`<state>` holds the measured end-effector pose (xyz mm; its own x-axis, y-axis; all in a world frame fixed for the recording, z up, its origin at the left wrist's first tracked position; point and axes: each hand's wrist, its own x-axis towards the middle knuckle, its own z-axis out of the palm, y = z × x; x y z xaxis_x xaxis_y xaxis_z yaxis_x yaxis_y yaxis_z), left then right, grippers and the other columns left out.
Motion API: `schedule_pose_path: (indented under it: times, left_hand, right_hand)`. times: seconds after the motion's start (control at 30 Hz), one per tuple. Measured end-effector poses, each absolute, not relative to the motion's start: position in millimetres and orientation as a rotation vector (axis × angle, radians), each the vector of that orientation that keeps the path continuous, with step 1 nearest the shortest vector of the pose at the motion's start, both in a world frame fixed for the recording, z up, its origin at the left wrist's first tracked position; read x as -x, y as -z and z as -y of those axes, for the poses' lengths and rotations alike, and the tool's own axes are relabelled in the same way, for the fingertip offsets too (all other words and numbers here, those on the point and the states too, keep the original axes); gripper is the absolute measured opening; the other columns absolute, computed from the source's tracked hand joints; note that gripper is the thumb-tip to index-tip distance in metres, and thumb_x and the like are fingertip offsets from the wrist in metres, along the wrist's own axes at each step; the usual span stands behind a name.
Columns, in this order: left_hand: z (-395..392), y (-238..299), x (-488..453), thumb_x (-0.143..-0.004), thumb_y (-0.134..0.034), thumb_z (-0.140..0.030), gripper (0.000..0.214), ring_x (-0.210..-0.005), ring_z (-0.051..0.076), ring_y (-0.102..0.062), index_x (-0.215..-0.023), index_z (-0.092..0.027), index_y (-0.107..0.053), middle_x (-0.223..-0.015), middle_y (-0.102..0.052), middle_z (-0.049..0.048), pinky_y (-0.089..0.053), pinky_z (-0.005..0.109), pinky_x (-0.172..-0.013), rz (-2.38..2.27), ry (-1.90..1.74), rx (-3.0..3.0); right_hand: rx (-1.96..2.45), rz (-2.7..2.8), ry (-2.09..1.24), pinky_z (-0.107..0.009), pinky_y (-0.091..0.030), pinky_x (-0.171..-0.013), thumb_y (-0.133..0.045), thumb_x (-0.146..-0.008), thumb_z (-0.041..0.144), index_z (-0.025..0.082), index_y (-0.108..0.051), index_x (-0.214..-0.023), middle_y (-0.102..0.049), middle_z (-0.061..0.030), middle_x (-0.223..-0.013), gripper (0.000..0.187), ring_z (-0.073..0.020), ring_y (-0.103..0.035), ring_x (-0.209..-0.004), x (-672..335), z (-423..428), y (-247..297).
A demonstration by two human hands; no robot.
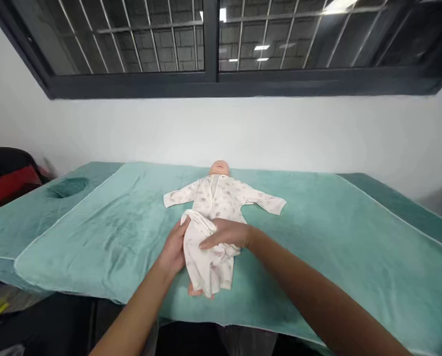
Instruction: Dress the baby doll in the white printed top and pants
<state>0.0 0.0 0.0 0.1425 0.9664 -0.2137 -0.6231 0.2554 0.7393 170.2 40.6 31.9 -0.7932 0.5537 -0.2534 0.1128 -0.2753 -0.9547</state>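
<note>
A baby doll [219, 167] lies on its back on the teal covered bed, dressed in a white printed baby top [221, 195] with its sleeves spread out to both sides. White printed baby pants [202, 264] cover its lower body, and a foot [195, 290] shows below one leg. My left hand [175, 247] grips the bunched waistband edge at the left. On the right, my right hand [224, 235] holds the gathered cloth, its thumb pressed over the fabric; its other fingers are partly hidden.
The teal bed cover [95, 237] spreads to both sides, with a round face hole [68, 188] at the left end. Behind stands a white wall [191, 131] below a dark-framed barred window [209, 89]. A black and red chair [11, 178] is at far left.
</note>
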Motion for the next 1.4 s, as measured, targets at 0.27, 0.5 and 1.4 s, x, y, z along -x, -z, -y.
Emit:
schedule_pose_path:
  times: [0.27, 0.5, 1.4]
  left_hand:
    - [4, -6, 12, -0.064, -0.085, -0.031, 0.052, -0.075, 0.023, -0.070, -0.108, -0.009, -0.067, -0.094, -0.074, 0.0125, -0.053, 0.027, -0.066, -0.832, -0.991, -0.902]
    - [25, -20, -4, -0.069, -0.081, -0.038, 0.062, -0.079, 0.025, -0.071, -0.121, -0.011, -0.061, -0.095, -0.074, 0.0123, -0.055, 0.031, -0.071, -0.946, -1.247, -0.634]
    - [131, 59, -20, -0.071, -0.070, -0.049, 0.058, -0.112, 0.032, -0.063, -0.116, -0.012, -0.066, -0.107, -0.072, 0.0123, -0.049, 0.038, -0.095, -1.585, -1.445, -0.332]
  right_hand:
    - [0.749, 1.244, -1.932, -0.035, -0.052, -0.080, -0.075, -0.074, 0.049, 0.013, -0.068, -0.106, -0.072, -0.0084, -0.093, 0.048, -0.0206, -0.067, -0.083, -162, -39, -13]
    - [0.939, 1.993, -1.786, -0.032, -0.048, -0.084, -0.075, -0.073, 0.045, 0.021, -0.070, -0.100, -0.071, -0.0029, -0.104, 0.036, -0.0216, -0.064, -0.098, -169, -33, -37]
    - [1.134, 2.825, -0.688, -0.024, -0.024, -0.051, -0.065, -0.070, 0.039, 0.019, -0.057, -0.066, -0.054, 0.0022, -0.060, 0.022, -0.0106, -0.045, -0.057, -136, -6, -25]
